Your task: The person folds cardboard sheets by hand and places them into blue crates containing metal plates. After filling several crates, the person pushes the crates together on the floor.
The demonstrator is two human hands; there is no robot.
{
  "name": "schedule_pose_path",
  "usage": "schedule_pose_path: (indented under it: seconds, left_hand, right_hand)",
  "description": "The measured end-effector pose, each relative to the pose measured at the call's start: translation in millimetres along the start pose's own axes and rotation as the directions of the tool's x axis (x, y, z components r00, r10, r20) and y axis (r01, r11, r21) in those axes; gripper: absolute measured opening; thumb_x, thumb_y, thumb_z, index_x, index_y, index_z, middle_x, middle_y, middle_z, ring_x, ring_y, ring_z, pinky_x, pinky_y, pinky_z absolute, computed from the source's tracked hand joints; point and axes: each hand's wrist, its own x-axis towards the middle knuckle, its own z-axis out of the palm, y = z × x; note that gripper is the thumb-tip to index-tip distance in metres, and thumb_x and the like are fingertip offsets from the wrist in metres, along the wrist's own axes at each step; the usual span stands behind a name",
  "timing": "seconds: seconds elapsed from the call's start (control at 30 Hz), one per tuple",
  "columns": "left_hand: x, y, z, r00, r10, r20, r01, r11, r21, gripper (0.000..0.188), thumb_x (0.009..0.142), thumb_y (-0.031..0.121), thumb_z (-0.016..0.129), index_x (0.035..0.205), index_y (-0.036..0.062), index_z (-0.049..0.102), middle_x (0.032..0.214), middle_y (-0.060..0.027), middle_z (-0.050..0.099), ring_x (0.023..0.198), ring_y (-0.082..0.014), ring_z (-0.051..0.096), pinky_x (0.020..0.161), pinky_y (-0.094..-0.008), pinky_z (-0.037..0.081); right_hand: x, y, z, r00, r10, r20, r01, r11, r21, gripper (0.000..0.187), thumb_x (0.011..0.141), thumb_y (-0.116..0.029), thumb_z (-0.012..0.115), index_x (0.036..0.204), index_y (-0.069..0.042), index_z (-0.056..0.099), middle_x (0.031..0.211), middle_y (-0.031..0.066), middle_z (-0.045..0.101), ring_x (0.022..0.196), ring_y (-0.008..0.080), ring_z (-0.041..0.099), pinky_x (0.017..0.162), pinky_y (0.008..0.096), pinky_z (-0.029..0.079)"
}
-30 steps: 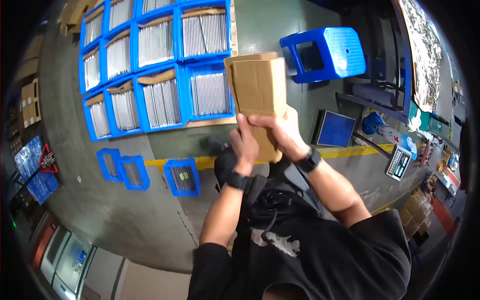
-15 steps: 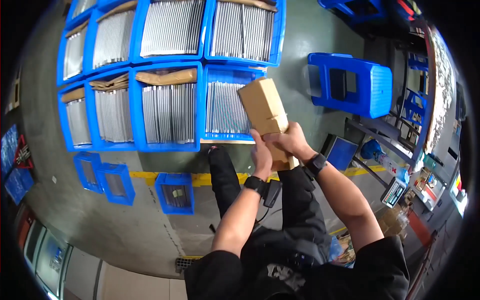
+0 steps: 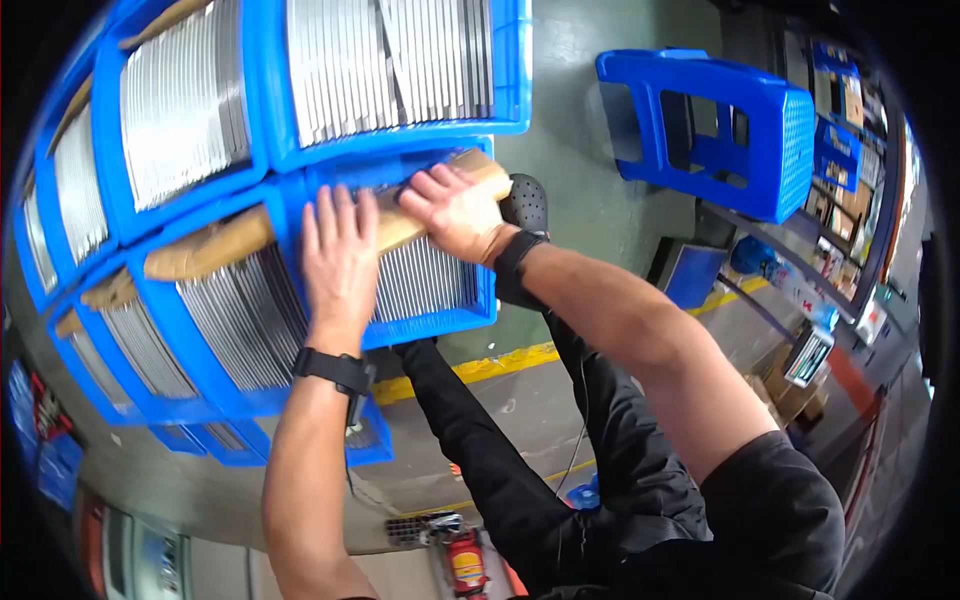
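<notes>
We lean over blue crates (image 3: 270, 150) packed with upright grey sheets (image 3: 420, 280). A cardboard sheet (image 3: 400, 222) lies across the top of one crate. Our left hand (image 3: 340, 258) presses flat on it, fingers spread; our right hand (image 3: 455, 208) presses its end, fingers together.

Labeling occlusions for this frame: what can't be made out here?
Head view:
- Cardboard sheet: middle hidden under left hand and right hand.
- Metal plates in blue crate: too fine to count.
- Blue stool: legs bent by fisheye rim.
</notes>
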Motion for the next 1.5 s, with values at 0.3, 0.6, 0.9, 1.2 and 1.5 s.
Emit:
schedule_pose_path:
  seconds: [0.3,0.6,0.9,1.2,1.5]
  left_hand:
    - [26.5,7.1,38.0,0.996,-0.014,0.086,0.015,1.0,-0.011,0.019,0.079,0.015,0.051,0.097,0.0113,0.052,0.091,-0.0045,0.051,0.088,-0.0197,0.051,0.081,-0.0322,0.042]
    - [27.8,-6.2,72.0,0.996,-0.046,-0.074,0.042,0.998,-0.048,0.013,0.079,0.018,0.049,0.091,0.0155,0.054,0.09,-0.0014,0.052,0.085,-0.0184,0.051,0.08,-0.0334,0.042]
    - [29.5,4.5,79.3,0.983,-0.113,-0.146,0.08,0.974,-0.214,0.011,0.076,0.021,0.051,0.085,0.0146,0.055,0.086,-0.0011,0.052,0.086,-0.0191,0.051,0.084,-0.0383,0.041]
    - [33.2,9.1,81.7,0.988,-0.123,-0.09,0.091,0.952,-0.294,0.014,0.074,0.017,0.052,0.086,0.0135,0.058,0.087,-0.0007,0.057,0.085,-0.0199,0.055,0.079,-0.0333,0.045]
    - [46.6,-0.2,79.9,0.998,-0.047,0.05,0.062,0.927,-0.369,0.011,0.076,0.021,0.052,0.083,0.0142,0.059,0.083,0.0004,0.056,0.087,-0.018,0.056,0.073,-0.0362,0.046]
  right_hand:
    - [-5.8,13.5,30.8,0.977,0.212,-0.014,-0.212,0.977,0.036,0.029,0.059,-0.013,0.063,0.086,-0.012,0.054,0.086,0.0055,0.051,0.085,0.0254,0.052,0.075,0.0379,0.045]
    - [2.4,20.6,43.0,0.975,0.218,-0.043,-0.219,0.975,-0.042,0.035,0.061,-0.008,0.06,0.096,-0.011,0.054,0.091,0.0092,0.05,0.09,0.028,0.051,0.08,0.0406,0.042]
    - [9.4,-1.2,23.3,0.932,0.362,-0.021,-0.362,0.932,0.002,0.045,0.061,0.003,0.058,0.104,-0.007,0.052,0.1,0.013,0.051,0.098,0.0335,0.049,0.087,0.0421,0.041]
    - [9.4,-2.1,20.1,0.851,0.493,0.181,-0.488,0.87,-0.076,0.044,0.059,0.0,0.061,0.102,-0.009,0.053,0.097,0.0121,0.051,0.095,0.0321,0.05,0.088,0.0418,0.039]
    - [9.5,2.9,21.4,0.887,0.45,0.103,-0.448,0.893,-0.038,0.041,0.057,0.004,0.06,0.095,-0.007,0.052,0.093,0.0142,0.052,0.093,0.036,0.05,0.081,0.0443,0.042]
